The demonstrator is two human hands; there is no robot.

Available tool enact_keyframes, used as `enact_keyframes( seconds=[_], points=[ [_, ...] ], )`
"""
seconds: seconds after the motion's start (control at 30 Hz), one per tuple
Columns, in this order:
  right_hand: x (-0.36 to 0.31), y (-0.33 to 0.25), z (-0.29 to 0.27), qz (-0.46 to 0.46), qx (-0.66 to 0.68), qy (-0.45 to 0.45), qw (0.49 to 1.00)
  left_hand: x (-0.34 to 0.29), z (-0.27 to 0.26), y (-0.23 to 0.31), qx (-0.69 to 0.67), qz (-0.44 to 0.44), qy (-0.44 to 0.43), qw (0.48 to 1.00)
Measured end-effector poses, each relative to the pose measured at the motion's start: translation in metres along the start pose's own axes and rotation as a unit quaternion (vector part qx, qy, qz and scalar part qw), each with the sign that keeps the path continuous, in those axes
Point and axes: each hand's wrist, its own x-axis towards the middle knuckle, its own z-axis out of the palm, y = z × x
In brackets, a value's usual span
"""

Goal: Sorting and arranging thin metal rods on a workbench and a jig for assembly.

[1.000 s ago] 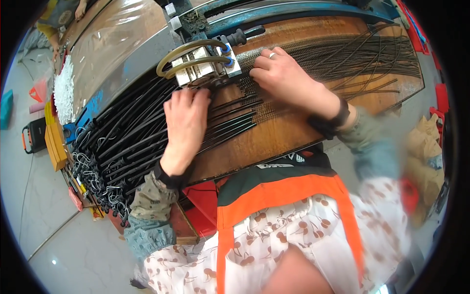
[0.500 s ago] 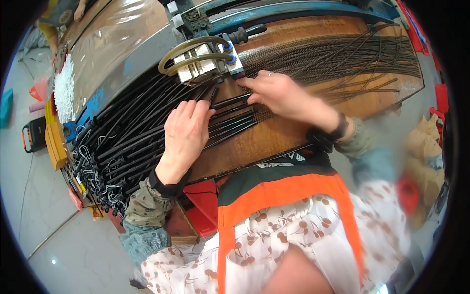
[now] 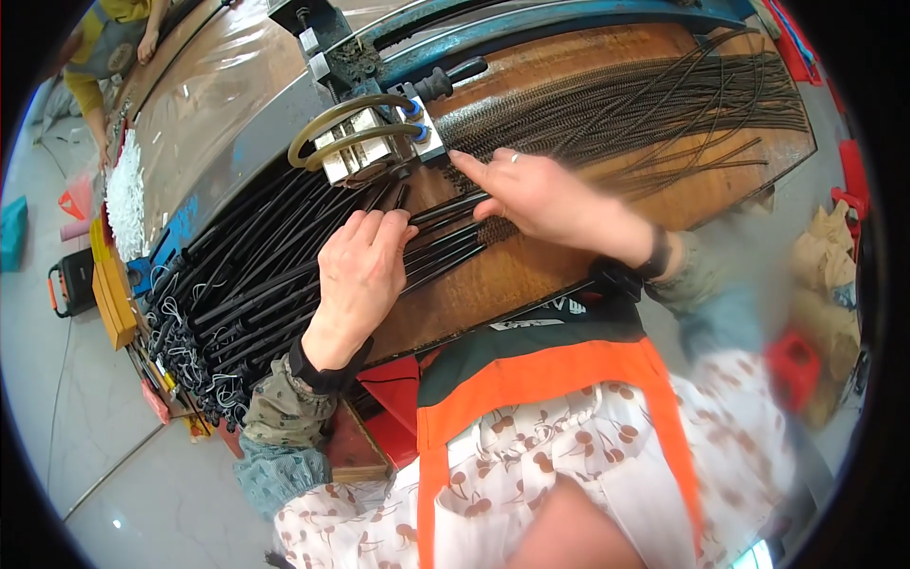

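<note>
1. Wooden bench top (image 3: 531,275) fills the middle.
2. Black tubes (image 3: 256,284) lie in a big pile across it, out to 9 o'clock.
3. Thin dark springs (image 3: 645,104) fan out at 2 o'clock.
4. Left hand (image 3: 360,275) lies flat on the tubes, fingers together, gripping nothing.
5. Right hand (image 3: 540,199) points one finger toward the metal clamp (image 3: 374,142) at 11 o'clock, other fingers curled.

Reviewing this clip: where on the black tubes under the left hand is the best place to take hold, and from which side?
Probably mid-length on the black tubes, from above, as the left hand lies now: they rest flat and side by side on the wooden bench, their far ends near the metal fixture.
</note>
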Motion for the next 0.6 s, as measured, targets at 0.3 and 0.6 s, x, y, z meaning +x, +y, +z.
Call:
enact_keyframes(
  seconds=[0.3,0.6],
  points=[
    [0.007,-0.023,-0.010,-0.104,-0.226,-0.176,0.952,0.005,0.009,0.005,-0.058,-0.006,-0.079,0.995],
    [0.011,0.044,-0.019,-0.070,-0.173,-0.057,0.981,-0.001,0.025,-0.070,0.096,-0.068,-0.044,0.992]
  ],
)
